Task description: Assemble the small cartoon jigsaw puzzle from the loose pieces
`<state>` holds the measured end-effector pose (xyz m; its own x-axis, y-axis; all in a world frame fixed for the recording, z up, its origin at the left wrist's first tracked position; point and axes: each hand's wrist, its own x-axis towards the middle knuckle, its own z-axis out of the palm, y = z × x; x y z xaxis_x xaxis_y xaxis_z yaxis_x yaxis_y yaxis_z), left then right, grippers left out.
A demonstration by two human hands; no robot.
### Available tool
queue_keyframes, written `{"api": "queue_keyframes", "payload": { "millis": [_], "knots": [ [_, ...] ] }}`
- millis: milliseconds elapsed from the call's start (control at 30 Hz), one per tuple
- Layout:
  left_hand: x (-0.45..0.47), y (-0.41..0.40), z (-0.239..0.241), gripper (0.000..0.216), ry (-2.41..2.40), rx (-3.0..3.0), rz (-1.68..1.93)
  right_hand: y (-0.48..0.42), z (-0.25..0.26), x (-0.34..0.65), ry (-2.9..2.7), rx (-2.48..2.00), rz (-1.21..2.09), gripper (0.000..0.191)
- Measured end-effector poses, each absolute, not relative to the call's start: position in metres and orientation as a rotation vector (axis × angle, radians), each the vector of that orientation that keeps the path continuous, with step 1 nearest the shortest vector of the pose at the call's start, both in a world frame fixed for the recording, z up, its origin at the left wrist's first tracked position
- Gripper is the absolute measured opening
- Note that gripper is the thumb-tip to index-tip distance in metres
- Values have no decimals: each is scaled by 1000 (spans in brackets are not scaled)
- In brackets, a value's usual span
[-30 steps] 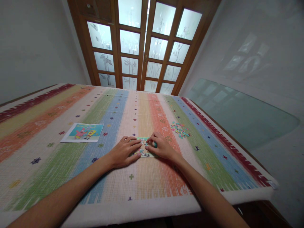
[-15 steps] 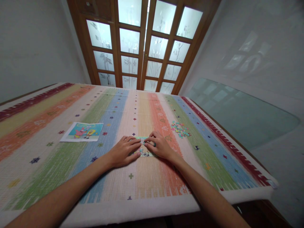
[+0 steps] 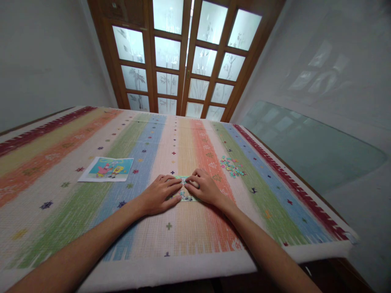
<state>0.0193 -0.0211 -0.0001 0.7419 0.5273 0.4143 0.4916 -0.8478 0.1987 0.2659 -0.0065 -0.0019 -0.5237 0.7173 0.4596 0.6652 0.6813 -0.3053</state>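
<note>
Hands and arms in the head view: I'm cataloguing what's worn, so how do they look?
The left forearm and right forearm are bare, without visible sleeves. The left hand and right hand wear no gloves; no watch or bracelet shows. Finer details are unclear.

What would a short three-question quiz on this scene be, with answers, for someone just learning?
1. True or false: the printed picture lies left of the left hand.
2. Where are the scattered loose pieces? (a) under the left forearm (b) beyond and right of the right hand (c) at the table's near edge
3. What lies between the hands, partly covered by them?

Key: 1. True. 2. b. 3. A small board.
</note>
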Motion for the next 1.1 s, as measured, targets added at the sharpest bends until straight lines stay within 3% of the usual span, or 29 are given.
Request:
{"api": "queue_keyframes", "payload": {
  "millis": [800,1100],
  "knots": [
    [21,-21,1,34,835,2869,719,-11,-2,263,-2334,-1154,63,11],
    [20,-22,1,33,843,2869,707,-12,-3,265,-2362,-1050,77,19]
  ]
}}
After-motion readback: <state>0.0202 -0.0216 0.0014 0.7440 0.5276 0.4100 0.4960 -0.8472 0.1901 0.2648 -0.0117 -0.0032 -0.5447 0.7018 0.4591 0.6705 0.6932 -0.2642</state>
